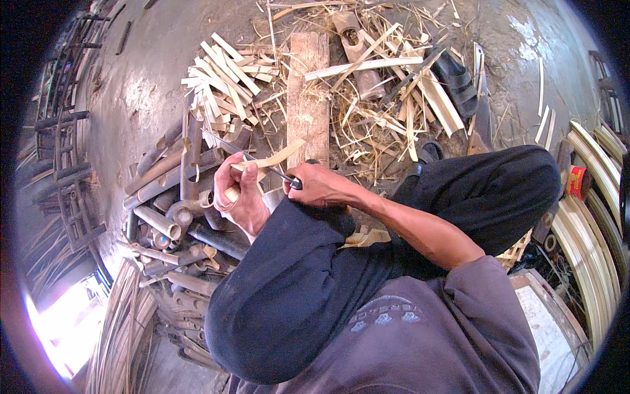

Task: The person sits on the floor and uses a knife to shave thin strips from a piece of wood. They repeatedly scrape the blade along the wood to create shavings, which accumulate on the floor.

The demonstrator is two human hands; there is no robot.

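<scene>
Both hands meet just above the raised left knee, each closed on something. Furthest left lies a heap of bamboo tube sections [167,197] on the ground, touching one another, just beyond the left hand [236,197]. That hand is curled shut around the near end of a pale bamboo strip [272,159], thumb on top, palm turned toward the body. The strip's long axis runs up and to the right from the fist, with a slight bow, its free end over the wooden plank [308,98] that lies lengthwise away from the person.

Crossing the strip at a shallow angle is the knife [252,157], its thin dark blade pointing up-left past the left fist, the handle hidden inside the right hand [321,185]. The right hand is clenched tight, knuckles up, wrist bent, forearm coming in from the lower right across the dark trousers. The left hand is nearer the strip's held end; the right sits just beside it, blade resting on or just over the strip. Split bamboo offcuts [387,85] litter the ground further right.
</scene>
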